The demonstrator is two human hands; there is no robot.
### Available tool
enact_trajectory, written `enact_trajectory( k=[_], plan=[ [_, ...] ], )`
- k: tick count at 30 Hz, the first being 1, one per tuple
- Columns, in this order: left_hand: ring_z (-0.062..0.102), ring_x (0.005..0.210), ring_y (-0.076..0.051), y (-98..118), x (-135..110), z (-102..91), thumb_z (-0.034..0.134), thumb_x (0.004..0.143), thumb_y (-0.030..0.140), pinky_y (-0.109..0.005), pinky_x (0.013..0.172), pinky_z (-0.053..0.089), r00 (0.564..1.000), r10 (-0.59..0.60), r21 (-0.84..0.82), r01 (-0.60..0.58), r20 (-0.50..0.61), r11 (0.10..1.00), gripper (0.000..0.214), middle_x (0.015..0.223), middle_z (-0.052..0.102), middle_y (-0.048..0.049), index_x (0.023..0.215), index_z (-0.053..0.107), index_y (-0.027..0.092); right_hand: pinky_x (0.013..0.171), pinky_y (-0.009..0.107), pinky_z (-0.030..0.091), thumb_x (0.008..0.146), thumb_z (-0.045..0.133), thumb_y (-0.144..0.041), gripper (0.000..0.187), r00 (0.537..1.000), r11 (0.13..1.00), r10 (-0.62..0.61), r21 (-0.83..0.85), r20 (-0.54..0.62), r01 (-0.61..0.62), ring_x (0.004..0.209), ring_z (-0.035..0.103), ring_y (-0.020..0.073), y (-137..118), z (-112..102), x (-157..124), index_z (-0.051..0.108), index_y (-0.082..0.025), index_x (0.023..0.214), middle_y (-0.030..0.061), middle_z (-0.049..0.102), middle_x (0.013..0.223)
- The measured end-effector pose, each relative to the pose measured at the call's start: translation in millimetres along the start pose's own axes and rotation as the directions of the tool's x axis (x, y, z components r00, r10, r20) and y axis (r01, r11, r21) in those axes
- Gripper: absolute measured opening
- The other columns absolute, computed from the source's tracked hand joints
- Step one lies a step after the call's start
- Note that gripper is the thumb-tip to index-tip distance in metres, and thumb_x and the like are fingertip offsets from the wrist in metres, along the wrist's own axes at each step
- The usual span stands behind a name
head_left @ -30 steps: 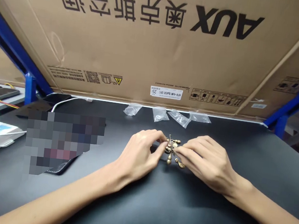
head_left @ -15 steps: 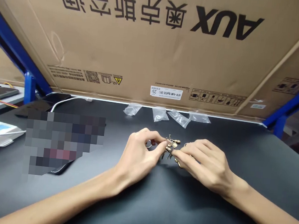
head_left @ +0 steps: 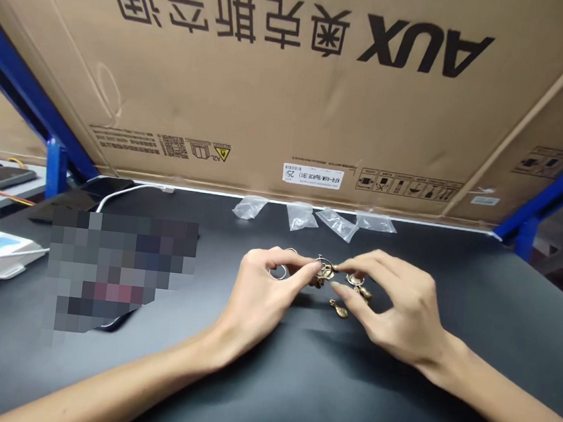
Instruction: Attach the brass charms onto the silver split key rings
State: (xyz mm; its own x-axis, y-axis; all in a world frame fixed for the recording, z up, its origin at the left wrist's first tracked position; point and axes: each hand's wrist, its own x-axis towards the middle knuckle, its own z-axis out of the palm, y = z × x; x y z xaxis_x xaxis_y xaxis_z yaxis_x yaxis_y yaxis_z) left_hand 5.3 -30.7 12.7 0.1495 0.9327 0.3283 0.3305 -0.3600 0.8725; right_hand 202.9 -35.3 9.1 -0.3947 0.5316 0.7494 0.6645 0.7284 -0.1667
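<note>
On the black bench mat (head_left: 477,305), your left hand (head_left: 259,299) pinches the small brass charm cluster (head_left: 324,272) between thumb and fingers; your right hand (head_left: 392,310) hovers half-open just beside it. The charms look light, stiff, slippery and dangling: take hold at the ring.

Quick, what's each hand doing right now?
Left hand: closed, pinching a brass charm cluster.
Right hand: partly open, fingertips near the cluster; whether it holds anything cannot be told.
</note>
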Motion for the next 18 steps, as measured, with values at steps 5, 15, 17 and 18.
enact_trajectory(
  k=[5, 15, 17, 18],
  plan=[
    [0.068, 0.088, -0.020, -6.8, 5.6, -3.5, 0.056, 0.093, 0.038, -0.031, 0.082, 0.051, 0.993, 0.037, 0.094, -0.047, 0.113, 0.994, 0.027, 0.096, 0.077, -0.0015, 0.104, 0.076, 0.024, 0.068, 0.027, 0.051, 0.095, 0.057, -0.028, 0.017, 0.924, 0.900, 0.292, 0.258, 0.245, -0.352, 0.074, 0.067, 0.0158, 3.0, -3.5, 4.7, 0.070, -0.020, 0.089, 0.0015, 0.073, 0.085],
    [0.065, 0.080, -0.026, -19.3, 31.7, -41.9, 0.049, 0.090, 0.034, -0.034, 0.067, 0.046, 0.919, -0.070, 0.818, -0.308, 0.388, 0.486, 0.024, 0.090, 0.066, -0.0097, 0.098, 0.066, 0.019, 0.067, 0.029, 0.053, 0.091, 0.057, -0.043, 0.028, 0.745, 0.703, 0.606, 0.249, 0.281, -0.666, 0.076, 0.070, 0.0198, 57.7, -5.5, 8.1, 0.072, -0.020, 0.091, 0.0038, 0.075, 0.086],
    [0.065, 0.081, -0.026, -20.1, 30.5, -43.1, 0.049, 0.089, 0.031, -0.033, 0.067, 0.045, 0.902, -0.114, 0.808, -0.309, 0.416, 0.501, 0.021, 0.090, 0.066, -0.0096, 0.097, 0.064, 0.019, 0.066, 0.028, 0.052, 0.090, 0.057, -0.042, 0.026, 0.736, 0.728, 0.599, 0.167, 0.316, -0.665, 0.075, 0.070, 0.0196, 65.0, -3.1, 6.6, 0.074, -0.022, 0.089, 0.0029, 0.076, 0.087],
    [0.065, 0.080, -0.025, -21.0, 29.9, -43.4, 0.049, 0.089, 0.028, -0.032, 0.068, 0.044, 0.902, -0.121, 0.797, -0.297, 0.416, 0.527, 0.018, 0.088, 0.065, -0.0090, 0.095, 0.063, 0.019, 0.065, 0.028, 0.051, 0.090, 0.056, -0.041, 0.026, 0.739, 0.753, 0.590, 0.110, 0.325, -0.649, 0.074, 0.070, 0.0192, 67.2, -2.2, 5.8, 0.075, -0.023, 0.087, 0.0021, 0.076, 0.086]
  ],
)
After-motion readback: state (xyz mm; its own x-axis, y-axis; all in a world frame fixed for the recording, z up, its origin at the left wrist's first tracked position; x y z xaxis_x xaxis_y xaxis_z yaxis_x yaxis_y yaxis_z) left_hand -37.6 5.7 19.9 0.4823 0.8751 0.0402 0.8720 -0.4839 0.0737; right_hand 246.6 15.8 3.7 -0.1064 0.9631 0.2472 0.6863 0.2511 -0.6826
